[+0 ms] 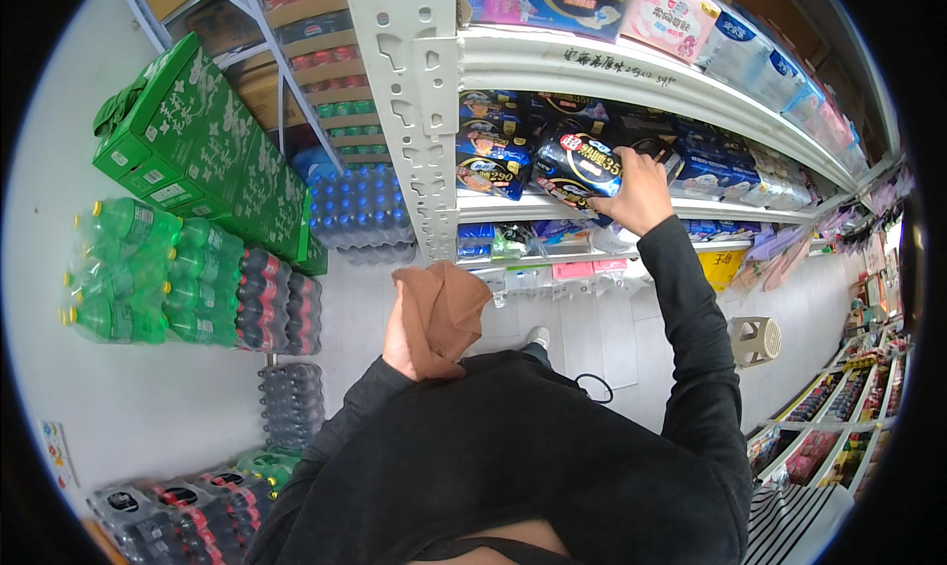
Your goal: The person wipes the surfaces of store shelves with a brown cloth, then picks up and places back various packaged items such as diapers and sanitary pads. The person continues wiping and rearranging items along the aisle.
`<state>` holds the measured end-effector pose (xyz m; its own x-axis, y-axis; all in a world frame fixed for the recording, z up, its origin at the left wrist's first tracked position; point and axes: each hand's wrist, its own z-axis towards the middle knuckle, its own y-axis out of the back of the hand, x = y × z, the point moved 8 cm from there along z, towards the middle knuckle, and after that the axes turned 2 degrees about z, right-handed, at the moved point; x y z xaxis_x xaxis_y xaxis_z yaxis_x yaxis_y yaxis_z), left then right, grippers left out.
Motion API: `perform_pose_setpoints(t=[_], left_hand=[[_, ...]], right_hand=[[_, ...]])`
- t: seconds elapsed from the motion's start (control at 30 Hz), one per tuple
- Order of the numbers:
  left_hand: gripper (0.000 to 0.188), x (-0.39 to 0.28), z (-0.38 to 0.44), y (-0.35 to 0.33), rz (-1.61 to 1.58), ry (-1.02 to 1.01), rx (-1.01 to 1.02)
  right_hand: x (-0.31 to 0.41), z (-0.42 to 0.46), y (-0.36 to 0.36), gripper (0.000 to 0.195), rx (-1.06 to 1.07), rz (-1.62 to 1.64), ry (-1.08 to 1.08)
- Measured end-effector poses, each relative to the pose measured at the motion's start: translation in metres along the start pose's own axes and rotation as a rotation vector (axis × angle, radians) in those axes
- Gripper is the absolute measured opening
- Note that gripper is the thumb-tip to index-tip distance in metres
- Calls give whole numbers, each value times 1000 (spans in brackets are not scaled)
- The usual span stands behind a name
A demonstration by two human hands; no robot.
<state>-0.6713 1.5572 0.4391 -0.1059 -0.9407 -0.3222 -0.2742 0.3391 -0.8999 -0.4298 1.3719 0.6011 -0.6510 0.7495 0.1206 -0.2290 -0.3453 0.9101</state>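
Note:
A folded brown cloth lies in my left hand, held low in front of my body. My right hand reaches into the middle level of a white metal shelf unit. Its fingers and thumb grip the right end of a black sanitary pad pack, which tilts at the shelf's front. Stacked dark blue and gold packs stand just left of it. More blue packs line the shelf to its right. What lies behind the gripped pack is mostly hidden.
Shrink-wrapped green bottles, dark bottles and tall green cartons stand at the left. The perforated shelf upright rises between them and my right hand. A beige plastic stool sits on the floor at the right, before another goods rack.

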Motion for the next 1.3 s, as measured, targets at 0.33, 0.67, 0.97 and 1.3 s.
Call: perform_pose_setpoints(t=[0.33,0.67,0.97,1.3], left_hand=[[72,16,74,-45,33,35,84],[93,64,77,-104,64,154,183],[66,82,60,-90,98,266,148],[59,9,28,-109,1589,-946,283]], right_hand=[[-40,-68,-7,74,-76,712,-493],[45,-159,1,107,-451,1064,-273],[59,-178,-29,126,-399,1380,-482],[71,-180,-18,119,-229,933,-354]])
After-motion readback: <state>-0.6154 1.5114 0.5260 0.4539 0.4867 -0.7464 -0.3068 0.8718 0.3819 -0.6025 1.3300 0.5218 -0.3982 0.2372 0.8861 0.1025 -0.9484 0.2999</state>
